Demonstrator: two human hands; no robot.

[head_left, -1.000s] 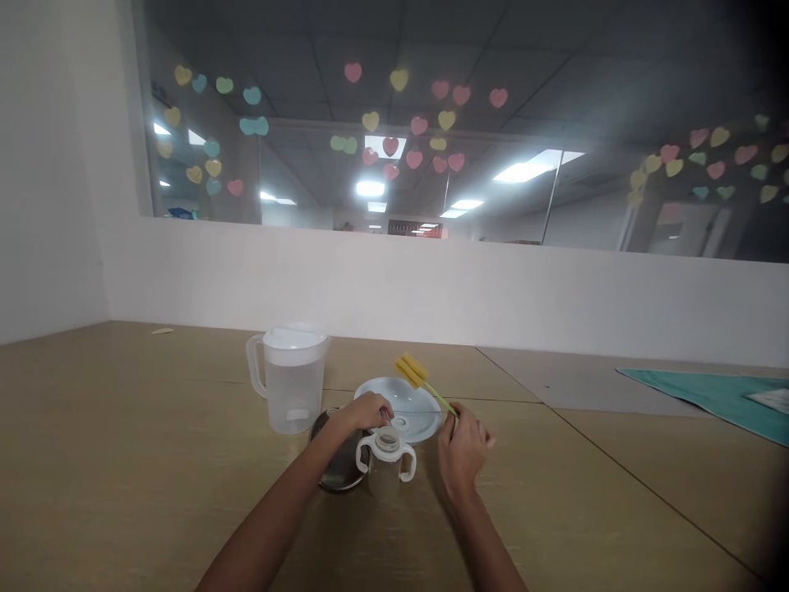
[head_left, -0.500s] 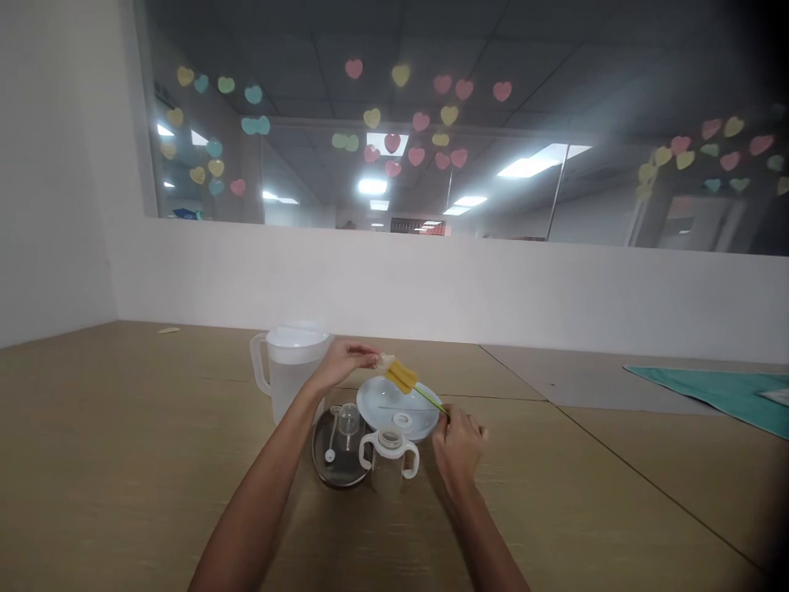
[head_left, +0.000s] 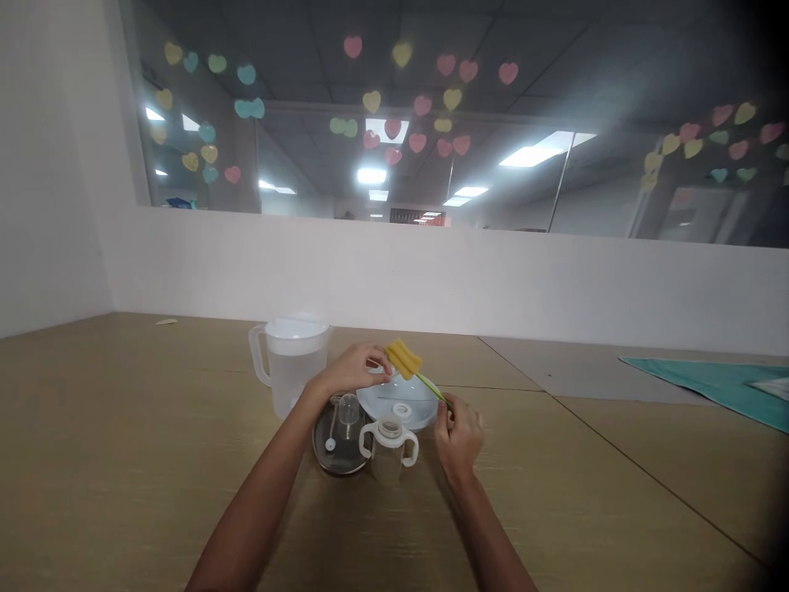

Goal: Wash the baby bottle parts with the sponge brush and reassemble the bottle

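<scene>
My right hand (head_left: pixel 460 432) is closed round the thin green handle (head_left: pixel 431 388) of a sponge brush. Its ridged yellow sponge head (head_left: pixel 404 359) points up and left over a white bowl (head_left: pixel 412 418). Beside the sponge, my left hand (head_left: pixel 362 367) pinches a small pale piece (head_left: pixel 395 373), partly hidden by fingers and sponge; its kind is unclear. Below the hands stands a clear feeding bottle (head_left: pixel 388 460) with two white handles and an open mouth. Left of it, a dark round tray (head_left: pixel 342 467) bears a clear cap (head_left: pixel 348 409) and a thin straw with a white end (head_left: pixel 331 444).
Behind my left forearm stands a translucent lidded pitcher (head_left: pixel 289 374) with its handle to the left. A teal cloth (head_left: pixel 690 382) lies at the far right of the wooden table (head_left: pixel 154 460). A white wall (head_left: pixel 394 275) below a window closes off the back.
The sponge head has risen slightly and turned more upright. My left hand has moved a little right, from the sponge's tip to its lower side, with the pale piece. The view has tilted slightly down.
</scene>
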